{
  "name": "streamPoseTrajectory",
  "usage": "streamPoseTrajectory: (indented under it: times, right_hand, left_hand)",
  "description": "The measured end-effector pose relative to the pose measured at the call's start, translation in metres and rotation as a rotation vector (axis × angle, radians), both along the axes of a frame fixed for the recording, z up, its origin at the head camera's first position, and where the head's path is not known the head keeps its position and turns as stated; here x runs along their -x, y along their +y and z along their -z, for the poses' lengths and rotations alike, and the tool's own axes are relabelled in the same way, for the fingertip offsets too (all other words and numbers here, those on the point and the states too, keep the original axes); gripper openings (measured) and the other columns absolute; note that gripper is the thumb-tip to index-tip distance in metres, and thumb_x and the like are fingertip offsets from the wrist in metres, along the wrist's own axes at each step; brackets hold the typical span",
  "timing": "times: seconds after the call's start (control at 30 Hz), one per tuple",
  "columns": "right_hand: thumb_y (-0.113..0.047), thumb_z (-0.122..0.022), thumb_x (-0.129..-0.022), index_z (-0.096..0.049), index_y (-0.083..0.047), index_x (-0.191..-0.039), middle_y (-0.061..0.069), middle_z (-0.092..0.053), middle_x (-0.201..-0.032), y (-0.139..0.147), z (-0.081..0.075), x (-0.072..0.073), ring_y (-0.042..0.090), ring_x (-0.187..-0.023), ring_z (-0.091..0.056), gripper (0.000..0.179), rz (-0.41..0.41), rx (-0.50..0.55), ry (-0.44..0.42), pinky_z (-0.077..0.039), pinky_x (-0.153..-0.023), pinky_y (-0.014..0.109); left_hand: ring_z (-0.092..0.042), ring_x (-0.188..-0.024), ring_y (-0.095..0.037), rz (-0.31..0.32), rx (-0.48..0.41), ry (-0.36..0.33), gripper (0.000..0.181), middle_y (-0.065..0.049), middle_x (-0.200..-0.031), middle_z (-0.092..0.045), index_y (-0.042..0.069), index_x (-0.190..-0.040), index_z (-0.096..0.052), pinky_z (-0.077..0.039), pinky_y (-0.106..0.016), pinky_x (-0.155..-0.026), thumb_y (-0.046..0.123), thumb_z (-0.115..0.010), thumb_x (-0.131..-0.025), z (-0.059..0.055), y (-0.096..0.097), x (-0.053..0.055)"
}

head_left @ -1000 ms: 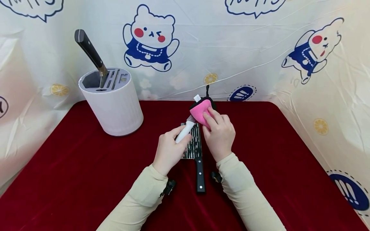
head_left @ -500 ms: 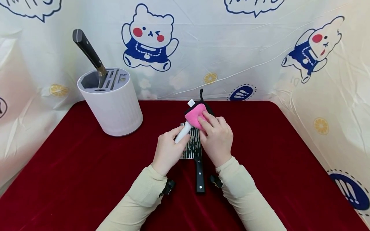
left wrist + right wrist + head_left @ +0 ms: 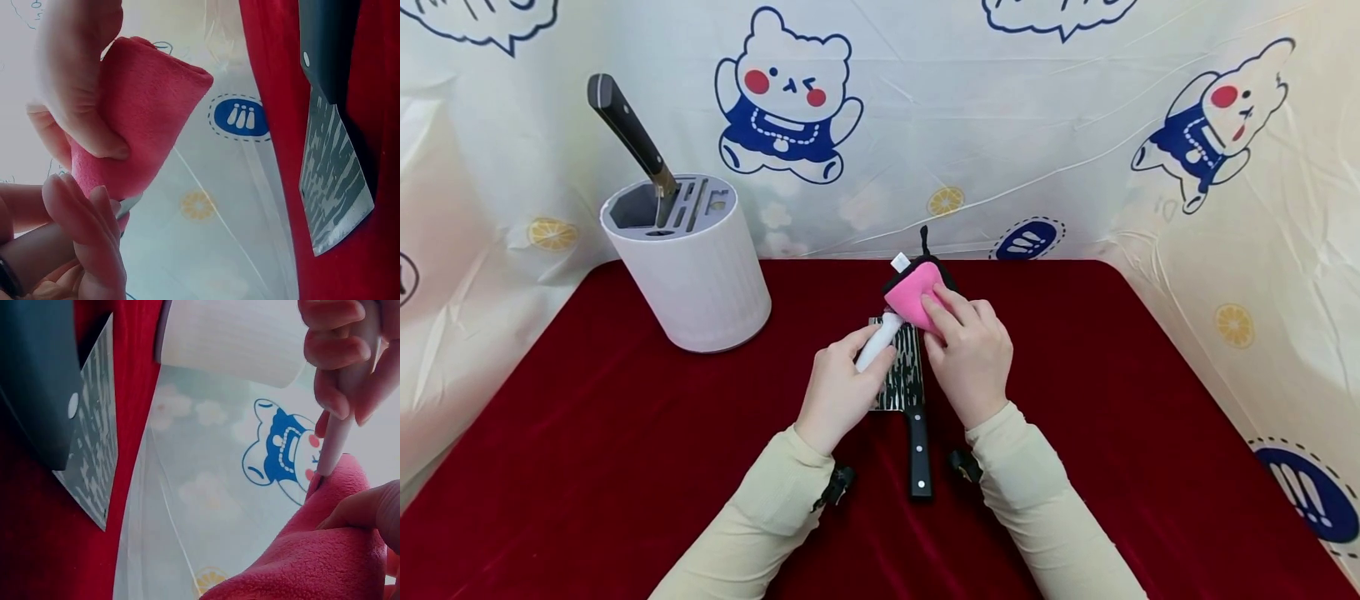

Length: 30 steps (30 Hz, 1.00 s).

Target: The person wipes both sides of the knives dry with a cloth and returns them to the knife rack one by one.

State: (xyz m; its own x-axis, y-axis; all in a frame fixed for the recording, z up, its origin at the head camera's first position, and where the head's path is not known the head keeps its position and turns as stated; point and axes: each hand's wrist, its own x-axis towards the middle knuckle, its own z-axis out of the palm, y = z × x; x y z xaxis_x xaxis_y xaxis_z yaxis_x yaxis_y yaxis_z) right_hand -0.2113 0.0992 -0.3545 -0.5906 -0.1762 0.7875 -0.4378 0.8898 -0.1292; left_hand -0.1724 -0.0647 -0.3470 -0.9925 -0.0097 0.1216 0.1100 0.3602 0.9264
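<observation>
My left hand (image 3: pixel 841 390) grips the white handle of a small knife (image 3: pixel 878 342), held tilted above the table. A pink cloth (image 3: pixel 913 293) with black edging, a white tag and a black loop is folded over its blade. My right hand (image 3: pixel 973 358) pinches that cloth around the blade, close to the handle. Only a sliver of blade (image 3: pixel 129 205) shows in the left wrist view; the rest is hidden inside the cloth. Beneath both hands a cleaver (image 3: pixel 919 454) lies on the table, its black handle toward me and its patterned blade partly covered by the left hand.
At the back left stands a white knife block (image 3: pixel 700 283) with slots in its grey top. One black-handled knife (image 3: pixel 632 137) leans in it. Dark red cloth covers the table (image 3: pixel 662 467). A printed white curtain (image 3: pixel 925 117) hangs behind and at the sides.
The pink cloth has slid down the blade to the knife's handle, then a little back up. My right hand moved with it. The left hand has stayed in place on the handle.
</observation>
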Motion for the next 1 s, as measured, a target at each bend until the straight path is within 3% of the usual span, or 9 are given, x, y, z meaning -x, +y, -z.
streamPoseTrajectory:
  times: [0.13,0.63,1.0]
  right_hand:
    - [-0.016,-0.075,-0.086,-0.074,-0.016,-0.118,0.006,-0.07,-0.124,0.003,0.003,0.004,0.029,-0.094,-0.063,0.032,0.017,0.006,-0.014,-0.058,-0.078,0.039]
    - [-0.013,-0.071,-0.087,-0.07,-0.013,-0.124,0.006,-0.068,-0.129,0.016,0.004,0.015,0.03,-0.098,-0.063,0.037,0.066,0.121,-0.111,-0.057,-0.075,0.044]
    - [-0.015,-0.066,-0.091,-0.067,-0.011,-0.128,0.008,-0.066,-0.131,0.022,0.005,0.019,0.032,-0.1,-0.064,0.037,0.061,0.316,-0.226,-0.056,-0.077,0.047]
  left_hand:
    - [-0.058,-0.052,-0.016,0.006,0.004,-0.01,0.04,-0.012,-0.083,-0.065,0.009,-0.132,-0.062,-0.053,-0.029,-0.05,0.021,-0.064,-0.095,0.001,0.001,0.0]
    - [-0.056,-0.048,-0.015,0.028,0.025,0.012,0.043,-0.012,-0.087,-0.068,0.01,-0.132,-0.063,-0.052,-0.03,-0.05,0.021,-0.07,-0.091,0.001,0.001,-0.001]
    - [-0.056,-0.048,-0.016,0.028,0.019,0.021,0.041,-0.01,-0.077,-0.066,0.009,-0.129,-0.064,-0.051,-0.03,-0.048,0.02,-0.071,-0.091,0.001,0.002,-0.002]
